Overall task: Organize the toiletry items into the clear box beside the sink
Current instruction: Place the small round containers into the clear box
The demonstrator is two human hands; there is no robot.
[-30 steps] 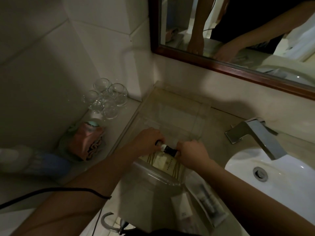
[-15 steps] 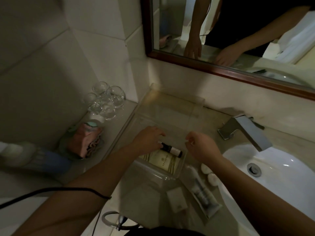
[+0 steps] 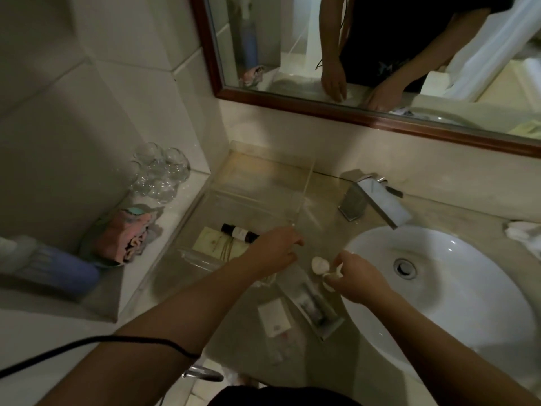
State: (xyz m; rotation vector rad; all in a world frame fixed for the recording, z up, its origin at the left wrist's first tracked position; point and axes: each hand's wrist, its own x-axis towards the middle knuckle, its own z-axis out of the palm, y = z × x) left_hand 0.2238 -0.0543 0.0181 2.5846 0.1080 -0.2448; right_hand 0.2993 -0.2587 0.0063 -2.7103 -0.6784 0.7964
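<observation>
The clear box [image 3: 257, 174] sits on the counter left of the sink. Inside it lie a small dark bottle [image 3: 238, 232] and a cream packet [image 3: 218, 243]. My left hand [image 3: 275, 249] rests at the box's near right corner, fingers loosely apart, holding nothing I can see. My right hand [image 3: 355, 278] is pinching a small white round item [image 3: 336, 272] on the counter by the sink rim; another white round item [image 3: 319, 264] lies just left of it. A wrapped tube [image 3: 311, 303] and a white sachet [image 3: 275, 317] lie on the counter nearer me.
A white basin [image 3: 456, 288] with a chrome faucet [image 3: 371, 197] is to the right. Glass cups [image 3: 159, 174], a pink cloth [image 3: 124, 237] and a blue bottle [image 3: 55, 268] sit on the left ledge. A mirror [image 3: 380, 54] hangs above.
My left hand let go of the dark bottle, which now lies in the box. My right hand moved down and right to the white round items by the sink.
</observation>
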